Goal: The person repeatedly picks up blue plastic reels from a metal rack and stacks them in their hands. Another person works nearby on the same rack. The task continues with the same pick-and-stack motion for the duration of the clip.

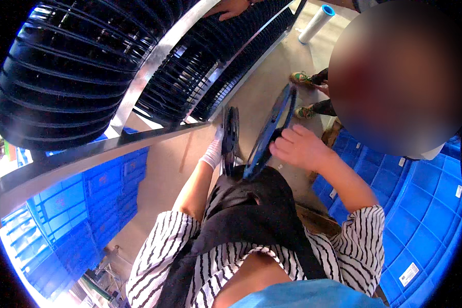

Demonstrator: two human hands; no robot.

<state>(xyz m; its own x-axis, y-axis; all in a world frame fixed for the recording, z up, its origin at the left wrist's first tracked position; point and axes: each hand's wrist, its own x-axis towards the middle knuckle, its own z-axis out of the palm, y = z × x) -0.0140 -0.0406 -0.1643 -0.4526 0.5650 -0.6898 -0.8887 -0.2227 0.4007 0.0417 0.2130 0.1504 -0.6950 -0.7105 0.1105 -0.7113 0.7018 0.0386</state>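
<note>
My left hand (214, 149), in a white glove, grips a black round reel (231, 134) seen nearly edge-on; it may be more than one pressed together. The fingers are mostly hidden behind it. My bare right hand (300, 148) has its fingers curled at the side of a second black reel (268, 134), tilted with its top leaning right. Its lower edge is at the front of my black apron (241, 205). The two reels stand apart at the top and come close together near the apron.
Metal racks (154, 61) at upper left hold many black reels (66, 87) on edge. Another person's hand (231, 7) rests there. Blue crates (97, 200) stand below; more blue crates (421, 205) are at right. A person in green shoes (304, 111) stands ahead, near a white-and-blue tube (317, 24).
</note>
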